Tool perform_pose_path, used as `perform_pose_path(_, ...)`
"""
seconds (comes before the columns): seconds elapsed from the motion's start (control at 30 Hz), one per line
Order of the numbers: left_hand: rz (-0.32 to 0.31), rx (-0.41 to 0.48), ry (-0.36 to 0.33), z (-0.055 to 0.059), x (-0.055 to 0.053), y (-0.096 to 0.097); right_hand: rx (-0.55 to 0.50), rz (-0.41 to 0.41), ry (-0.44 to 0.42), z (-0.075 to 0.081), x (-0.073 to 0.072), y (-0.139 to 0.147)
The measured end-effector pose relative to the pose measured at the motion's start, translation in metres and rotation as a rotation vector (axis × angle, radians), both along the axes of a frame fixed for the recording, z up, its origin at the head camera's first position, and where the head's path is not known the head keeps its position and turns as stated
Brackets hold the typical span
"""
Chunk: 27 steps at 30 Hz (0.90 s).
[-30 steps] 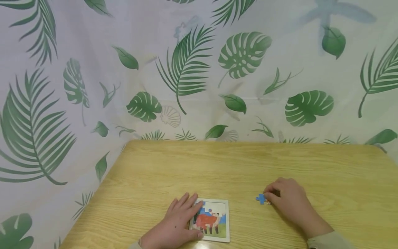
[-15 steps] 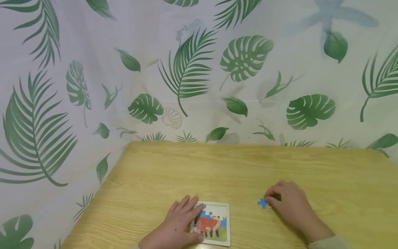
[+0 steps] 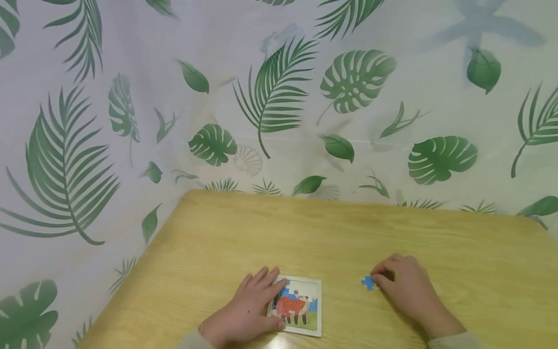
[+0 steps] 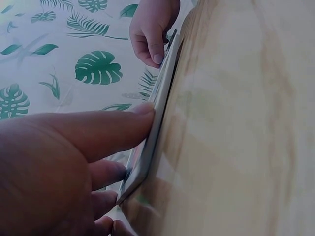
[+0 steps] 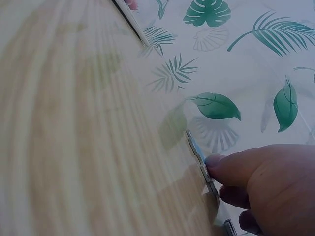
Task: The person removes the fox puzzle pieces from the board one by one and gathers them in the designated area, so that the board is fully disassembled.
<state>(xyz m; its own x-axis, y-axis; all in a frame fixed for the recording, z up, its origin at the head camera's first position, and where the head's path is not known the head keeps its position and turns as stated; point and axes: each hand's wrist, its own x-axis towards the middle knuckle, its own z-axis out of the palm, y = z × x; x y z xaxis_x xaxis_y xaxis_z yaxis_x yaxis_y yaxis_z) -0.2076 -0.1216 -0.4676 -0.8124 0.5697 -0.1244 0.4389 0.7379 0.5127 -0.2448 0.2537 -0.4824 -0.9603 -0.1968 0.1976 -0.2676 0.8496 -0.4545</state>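
Note:
My left hand [image 3: 245, 306] rests with spread fingers on a small square jigsaw puzzle in a white frame [image 3: 319, 305], which shows a red, black-legged animal on grass. In the left wrist view its thumb [image 4: 113, 130] presses on the frame's near edge. A pale gap shows in the puzzle's upper part. To the right of the frame, my right hand [image 3: 405, 287] pinches a blue puzzle piece [image 3: 368, 282] at the table top. The thumb [image 5: 236, 167] touches the piece's edge in the right wrist view. A reddish bit beside the fingertips is partly hidden.
Both hands work over a light wooden table [image 3: 244, 228]. A white cloth printed with green leaves [image 3: 370, 160] hangs along its back and left side. Another small flat edge, probably a second piece [image 5: 229, 227], lies under the right hand's fingers.
The view has shifted slightly. The blue piece has turned a little under the right hand's fingertips. The left hand stays on the puzzle frame.

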Motion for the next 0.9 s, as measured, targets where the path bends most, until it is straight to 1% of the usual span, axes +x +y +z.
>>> perform_pose_path(0.1,0.002,0.01,0.005,0.002,-0.003,0.003,0.001,-0.004,0.006,0.001,0.0,0.003)
perform_pose_path(0.27,0.018,0.027,-0.007,0.0,-0.004,0.002,0.001,-0.007,0.018,0.002,0.002,0.003)
perform_pose_path(0.37,0.032,0.05,-0.027,-0.001,-0.002,0.002,-0.013,-0.017,0.034,0.002,0.003,0.002)
perform_pose_path(0.5,0.047,0.079,-0.037,0.002,-0.003,0.001,-0.054,-0.024,0.061,0.005,0.003,0.0)
perform_pose_path(0.73,0.074,0.065,-0.014,0.004,-0.004,-0.001,-0.102,-0.014,0.116,0.01,0.006,-0.004)
perform_pose_path(0.9,0.076,0.05,-0.017,0.003,-0.003,-0.003,-0.16,0.022,0.107,0.01,0.012,-0.019)
